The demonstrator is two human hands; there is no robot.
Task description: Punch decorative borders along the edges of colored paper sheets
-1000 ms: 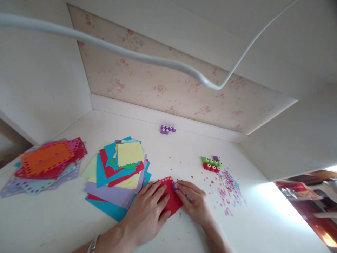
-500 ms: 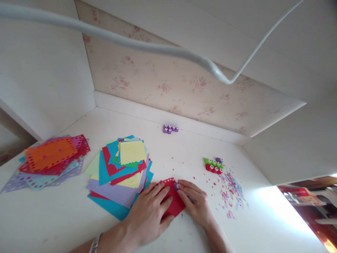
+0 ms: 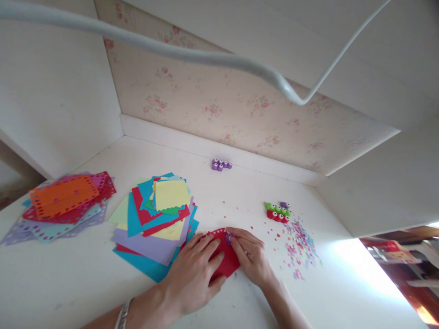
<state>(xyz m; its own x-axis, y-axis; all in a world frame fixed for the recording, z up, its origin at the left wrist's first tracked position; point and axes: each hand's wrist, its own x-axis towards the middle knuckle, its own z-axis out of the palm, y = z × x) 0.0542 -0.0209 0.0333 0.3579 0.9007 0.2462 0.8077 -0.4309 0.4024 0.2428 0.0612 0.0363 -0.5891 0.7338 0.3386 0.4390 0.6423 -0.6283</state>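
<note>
A red sheet of paper (image 3: 229,261) lies on the white table, with a row of small punched holes along its far edge. My left hand (image 3: 195,274) rests on the sheet with fingers extended, pressing it down. At the sheet's right edge, my right hand (image 3: 249,256) grips a small purple paper punch (image 3: 228,239); its fingers partly cover the punch. Just left of my left hand is a stack of coloured papers (image 3: 147,242), a pale yellow piece (image 3: 171,195) on top.
Punched papers (image 3: 65,196) lie in a pile at far left. Purple punches (image 3: 219,165) stand near the back wall; green and red punches (image 3: 277,212) sit at right beside scattered confetti (image 3: 300,246). A white cable (image 3: 206,57) crosses above.
My right hand has shifted slightly, with the purple punch sitting a little farther in over the red paper's edge. My left hand stays on the sheet. The view has tilted slightly.
</note>
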